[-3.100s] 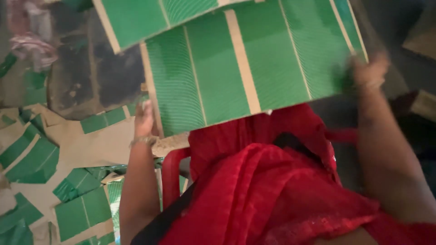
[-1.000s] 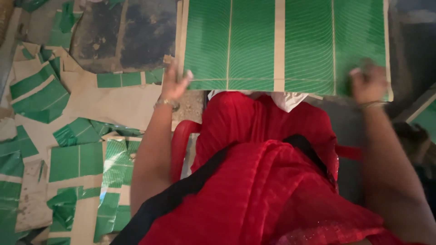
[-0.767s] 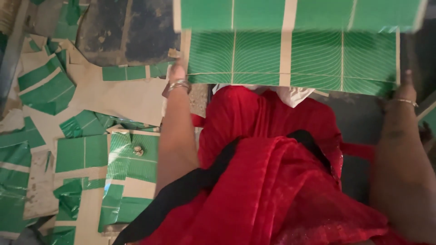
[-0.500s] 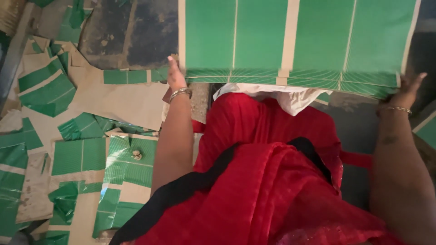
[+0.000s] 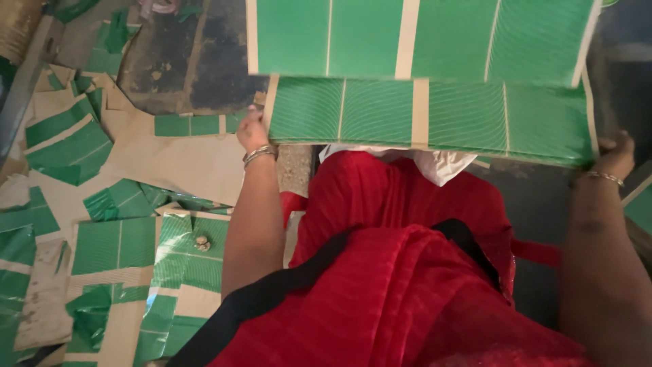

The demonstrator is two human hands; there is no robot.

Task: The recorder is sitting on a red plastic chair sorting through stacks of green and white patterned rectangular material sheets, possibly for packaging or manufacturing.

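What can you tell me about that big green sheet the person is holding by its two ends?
The green sheet is a wide, thin, flexible piece, paper or card by its look, printed with fine pale wavy lines and split into rectangular panels by tan strips and margins. It is held flat and level over the red-clad lap. The left hand grips its left edge, the right hand its right edge. A second, similar sheet lies just beyond, overlapping its far edge.

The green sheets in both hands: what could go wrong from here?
The left hand and right hand grip only the outer edges of the wide green sheets, so the middle may sag or crease. The upper sheet could slip off onto the littered scraps on the floor.
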